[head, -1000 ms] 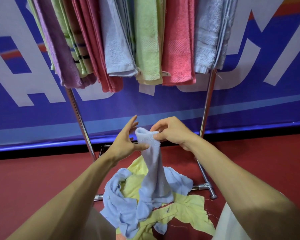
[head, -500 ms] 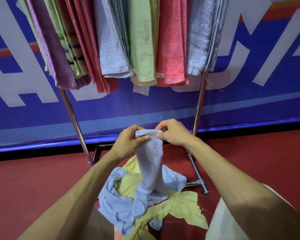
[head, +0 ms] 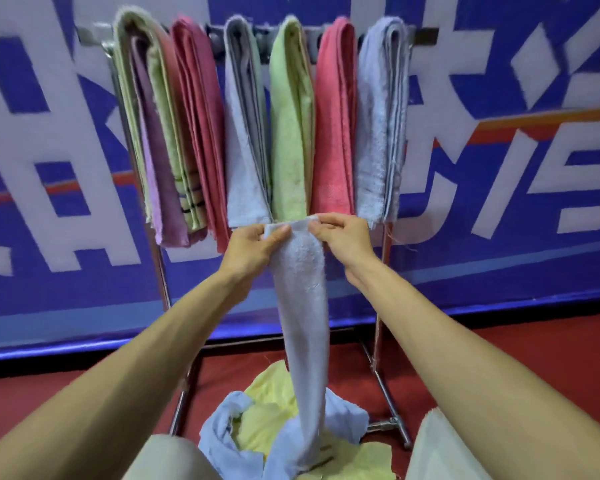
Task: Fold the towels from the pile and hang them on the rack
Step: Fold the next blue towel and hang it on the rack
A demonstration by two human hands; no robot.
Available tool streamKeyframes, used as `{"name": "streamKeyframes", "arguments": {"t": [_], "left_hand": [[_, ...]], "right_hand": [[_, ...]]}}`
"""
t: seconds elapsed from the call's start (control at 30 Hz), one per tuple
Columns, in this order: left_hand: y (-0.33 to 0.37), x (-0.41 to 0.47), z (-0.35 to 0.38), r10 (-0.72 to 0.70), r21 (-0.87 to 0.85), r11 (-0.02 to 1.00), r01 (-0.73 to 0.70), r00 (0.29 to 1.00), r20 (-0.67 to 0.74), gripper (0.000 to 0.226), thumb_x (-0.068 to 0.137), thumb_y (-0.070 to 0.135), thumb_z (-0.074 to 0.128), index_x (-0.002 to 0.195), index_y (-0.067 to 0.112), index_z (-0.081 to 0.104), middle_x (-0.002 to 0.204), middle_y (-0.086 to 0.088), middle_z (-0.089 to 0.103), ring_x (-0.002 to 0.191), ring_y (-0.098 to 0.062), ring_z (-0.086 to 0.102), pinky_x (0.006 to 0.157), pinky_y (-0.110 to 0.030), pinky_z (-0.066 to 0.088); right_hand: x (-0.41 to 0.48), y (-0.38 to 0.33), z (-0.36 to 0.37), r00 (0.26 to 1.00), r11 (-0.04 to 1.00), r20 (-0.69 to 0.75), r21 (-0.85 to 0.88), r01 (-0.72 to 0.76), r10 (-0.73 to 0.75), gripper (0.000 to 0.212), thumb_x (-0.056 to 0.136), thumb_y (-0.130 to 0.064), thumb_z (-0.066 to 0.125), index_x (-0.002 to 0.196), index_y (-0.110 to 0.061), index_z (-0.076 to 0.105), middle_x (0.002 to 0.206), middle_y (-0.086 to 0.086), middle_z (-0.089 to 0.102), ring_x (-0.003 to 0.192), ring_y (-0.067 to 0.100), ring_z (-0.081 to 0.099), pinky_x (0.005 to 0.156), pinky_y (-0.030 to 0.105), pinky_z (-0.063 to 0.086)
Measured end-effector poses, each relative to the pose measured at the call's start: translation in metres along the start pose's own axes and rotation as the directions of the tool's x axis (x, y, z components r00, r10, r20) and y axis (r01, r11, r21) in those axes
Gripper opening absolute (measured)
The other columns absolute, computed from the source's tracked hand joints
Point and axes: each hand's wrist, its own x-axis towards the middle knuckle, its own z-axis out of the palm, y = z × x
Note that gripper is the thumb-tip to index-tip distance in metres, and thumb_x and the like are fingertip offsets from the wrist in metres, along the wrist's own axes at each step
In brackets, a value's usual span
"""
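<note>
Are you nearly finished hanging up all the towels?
Not quite. Done: several folded towels already hang on the rack. In hand: the left hand and right hand pinch the top edge of a pale blue towel, whose lower end trails into the pile. Left: fold and hang that one, then the yellow and blue pieces lying in the pile.
</note>
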Motion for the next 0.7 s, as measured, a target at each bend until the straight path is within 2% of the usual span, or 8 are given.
{"name": "streamKeyframes", "arguments": {"t": [0.1, 0.2, 0.23, 0.33, 0.43, 0.53, 0.63, 0.7], "left_hand": [[0.049, 0.007, -0.008, 0.101, 0.076, 0.992, -0.104, 0.994, 0.051, 0.018, 0.094, 0.022, 0.060, 0.081, 0.015, 0.070, 0.058, 0.011, 0.062, 0.054, -0.002, 0.053, 0.058, -0.024, 0.047], [0.105, 0.021, -0.014, 0.294, 0.190, 0.934, -0.301, 0.953, 0.069, 0.021, 0.094, 0.026, 0.060, 0.085, 0.010, 0.070, 0.074, 0.001, 0.064, 0.069, -0.008, 0.056, 0.066, -0.032, 0.049], [0.124, 0.025, -0.015, 0.364, 0.204, 0.908, -0.366, 0.930, 0.049, 0.023, 0.094, 0.027, 0.060, 0.086, 0.007, 0.069, 0.076, 0.001, 0.064, 0.070, -0.007, 0.056, 0.067, -0.030, 0.049], [0.167, 0.032, -0.012, 0.493, 0.195, 0.857, -0.477, 0.869, -0.037, 0.019, 0.096, 0.026, 0.057, 0.091, 0.011, 0.069, 0.078, 0.008, 0.064, 0.067, 0.004, 0.056, 0.065, -0.016, 0.048], [0.167, 0.032, -0.012, 0.456, 0.198, 0.875, -0.441, 0.890, -0.032, 0.020, 0.097, 0.028, 0.054, 0.087, 0.017, 0.069, 0.080, 0.007, 0.067, 0.069, 0.001, 0.059, 0.064, -0.019, 0.049], [0.166, 0.032, -0.012, 0.381, 0.072, 0.924, -0.376, 0.921, -0.084, 0.028, 0.097, 0.028, 0.054, 0.096, 0.005, 0.070, 0.090, -0.008, 0.071, 0.076, -0.011, 0.063, 0.069, -0.031, 0.053], [0.171, 0.032, -0.009, 0.264, -0.081, 0.959, -0.271, 0.961, -0.085, 0.022, 0.097, 0.027, 0.055, 0.094, 0.012, 0.071, 0.089, -0.004, 0.073, 0.080, -0.015, 0.068, 0.071, -0.032, 0.057], [0.171, 0.033, -0.007, 0.172, -0.170, 0.968, -0.186, 0.980, -0.095, 0.020, 0.097, 0.025, 0.055, 0.093, 0.012, 0.070, 0.090, -0.005, 0.073, 0.083, -0.019, 0.069, 0.073, -0.034, 0.058]], "right_hand": [[0.008, -0.041, 0.001, 0.997, 0.994, -0.018, 0.070, 0.080, -0.079, 0.019, 0.085, -0.004, 0.070, 0.103, -0.001, 0.070, 0.075, 0.001, 0.065, 0.065, 0.004, 0.058, 0.059, 0.013, 0.048], [0.018, -0.087, 0.002, 0.982, 0.974, -0.057, 0.130, 0.184, -0.177, 0.020, 0.086, -0.008, 0.069, 0.105, -0.001, 0.070, 0.078, 0.001, 0.066, 0.070, 0.007, 0.059, 0.067, 0.018, 0.051], [0.021, -0.103, 0.002, 0.976, 0.963, -0.070, 0.160, 0.216, -0.207, 0.021, 0.086, -0.009, 0.069, 0.105, -0.001, 0.070, 0.080, 0.003, 0.066, 0.072, 0.009, 0.059, 0.068, 0.019, 0.050], [0.029, -0.142, 0.004, 0.956, 0.927, -0.093, 0.234, 0.294, -0.279, 0.023, 0.086, -0.008, 0.070, 0.107, 0.002, 0.069, 0.085, 0.006, 0.068, 0.075, 0.011, 0.061, 0.073, 0.020, 0.053], [0.026, -0.156, 0.005, 0.951, 0.919, -0.118, 0.249, 0.306, -0.285, 0.017, 0.085, -0.004, 0.070, 0.101, 0.001, 0.070, 0.081, 0.005, 0.068, 0.079, 0.016, 0.062, 0.078, 0.025, 0.055], [0.019, -0.162, 0.003, 0.958, 0.912, -0.097, 0.292, 0.287, -0.271, 0.015, 0.085, -0.006, 0.070, 0.099, -0.002, 0.069, 0.084, 0.006, 0.069, 0.082, 0.017, 0.064, 0.083, 0.030, 0.056], [0.014, -0.164, 0.003, 0.983, 0.928, -0.006, 0.328, 0.174, -0.182, 0.024, 0.087, -0.010, 0.068, 0.107, 0.004, 0.066, 0.084, 0.007, 0.069, 0.077, 0.018, 0.066, 0.074, 0.028, 0.057], [0.011, -0.160, 0.002, 0.994, 0.942, 0.049, 0.327, 0.079, -0.100, 0.027, 0.088, -0.018, 0.069, 0.105, 0.003, 0.067, 0.085, 0.009, 0.071, 0.078, 0.021, 0.067, 0.076, 0.033, 0.057]]}}
